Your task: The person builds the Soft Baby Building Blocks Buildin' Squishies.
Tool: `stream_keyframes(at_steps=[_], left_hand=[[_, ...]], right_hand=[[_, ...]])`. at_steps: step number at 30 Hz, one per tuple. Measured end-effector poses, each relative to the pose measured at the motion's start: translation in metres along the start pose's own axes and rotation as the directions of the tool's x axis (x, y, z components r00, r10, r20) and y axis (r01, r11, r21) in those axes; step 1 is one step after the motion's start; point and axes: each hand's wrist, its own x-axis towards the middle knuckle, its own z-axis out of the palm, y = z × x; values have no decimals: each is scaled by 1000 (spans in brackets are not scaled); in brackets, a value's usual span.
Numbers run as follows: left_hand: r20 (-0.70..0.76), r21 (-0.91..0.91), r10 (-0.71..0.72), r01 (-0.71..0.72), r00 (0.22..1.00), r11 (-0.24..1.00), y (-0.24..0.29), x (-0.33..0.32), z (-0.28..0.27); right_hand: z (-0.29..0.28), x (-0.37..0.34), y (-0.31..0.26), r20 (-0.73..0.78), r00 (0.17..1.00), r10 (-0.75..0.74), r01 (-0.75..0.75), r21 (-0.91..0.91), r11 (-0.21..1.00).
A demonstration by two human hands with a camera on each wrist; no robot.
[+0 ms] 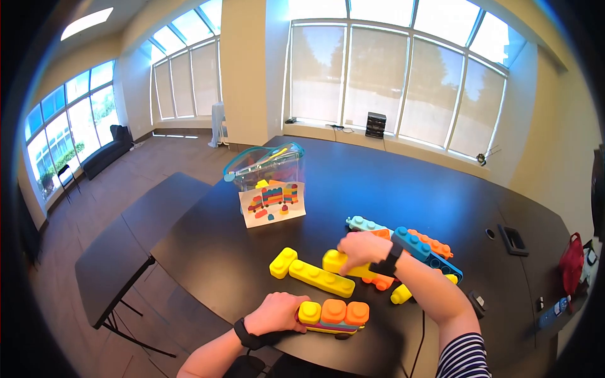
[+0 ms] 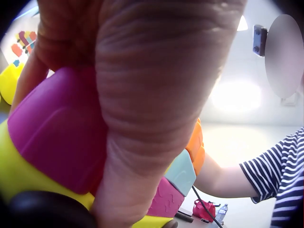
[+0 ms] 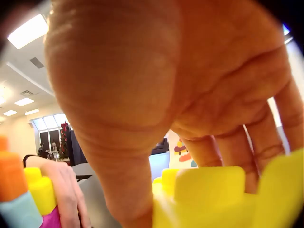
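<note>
Near the table's front edge, my left hand (image 1: 276, 313) holds the left end of a small wheeled toy-block build (image 1: 334, 311). One yellow and two orange blocks top it, over light blue and magenta layers on a yellow base. The left wrist view shows my thumb across a magenta block (image 2: 61, 128), with a black wheel (image 2: 45, 211) below. My right hand (image 1: 365, 248) grips a yellow toy block (image 1: 334, 261) between thumb and fingers, above the other blocks. Just left of it lie a long yellow block (image 1: 321, 279) and a short yellow block (image 1: 283, 263).
Right of centre lie blue (image 1: 411, 244), orange (image 1: 435, 244) and light blue (image 1: 367, 224) pieces, plus another yellow block (image 1: 403, 292). A clear bag (image 1: 283, 167) with a picture card (image 1: 273, 205) stands at the back. A black cable (image 1: 423, 334) hangs near the front edge.
</note>
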Motion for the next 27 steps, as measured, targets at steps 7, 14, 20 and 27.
stream_keyframes(at_steps=[7,14,20,27], left_hand=[[-25,-15,-29,29,999,999,-8,-11,-5],[-190,-114,-130,110,973,987,-25,-49,-57],[-422,-203,-141,58,895,977,-61,-22,-128],[-383,-57,-129,116,915,992,-128,101,-116]], right_hand=[[30,-36,-2,-48,993,106,-104,40,994],[70,-8,-38,-370,928,-46,85,89,992],[88,-4,-50,-338,939,-58,36,-69,997],[103,-42,-54,-375,908,-187,159,-104,982]])
